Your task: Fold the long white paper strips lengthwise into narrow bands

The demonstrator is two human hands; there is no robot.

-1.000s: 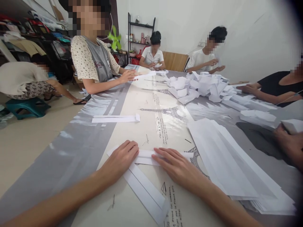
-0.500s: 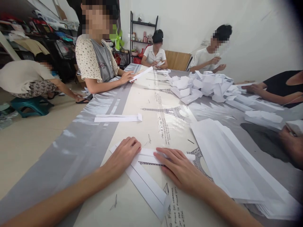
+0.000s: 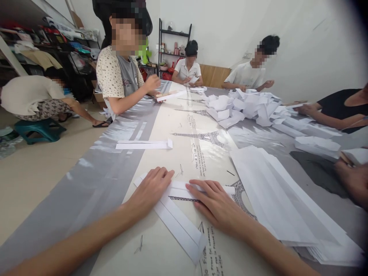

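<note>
My left hand [image 3: 153,188] lies over the upper ends of two folded white paper strips, fingers close together and slightly bent. My right hand [image 3: 211,199] rests palm down with fingers stretched and a little apart on the right part of the crosswise paper strip [image 3: 179,188]. Under my left hand, a second folded paper strip [image 3: 181,226] slants down to the right, a lengthwise line along it. How the strips join is hidden by the left hand. Farther up the table is another folded paper strip [image 3: 143,144], apart from both hands.
A fanned stack of white paper sheets [image 3: 276,199] lies to the right, a heap of folded papers [image 3: 244,103] beyond it. Several people sit around the table [image 3: 71,195]; one at the left [image 3: 120,76] holds a paper strip. Another crouches on a green stool [image 3: 40,129].
My hands stay almost in place on the strips. The person at the left has lifted one hand off their paper strip. The view has shifted slightly.
</note>
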